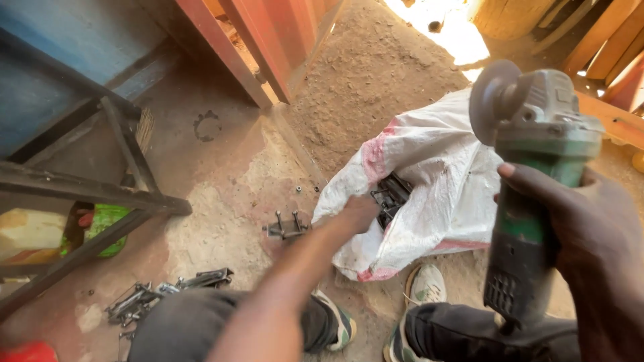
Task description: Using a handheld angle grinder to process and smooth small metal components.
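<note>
Right hand: the right hand (597,234) fills the right edge of the frame, fingers wrapped tightly round the body of a worn green and grey angle grinder (530,194), thumb lying across its front.
Grinder: it stands nearly upright in that grasp, its round grey disc (493,100) up at the upper right, the black vented tail pointing down toward the knee.
Left hand: the left hand (359,213) stretches out to the middle of the frame and meets the mouth of a white woven plastic sack with pink stripes (436,181); whether its fingers are curled or spread, I cannot tell.
Sack: it lies crumpled on the dirt floor right of centre, with dark metal parts (390,196) showing in its opening, just beside the left hand.
Floor pieces: a small dark metal bracket with two upright pins (285,226) sits left of that hand; a heap of similar metal pieces (168,291) lies at the lower left.
Surroundings: a dark steel frame (100,194) crosses the left side; two worn sneakers (422,285) rest at the bottom.
</note>
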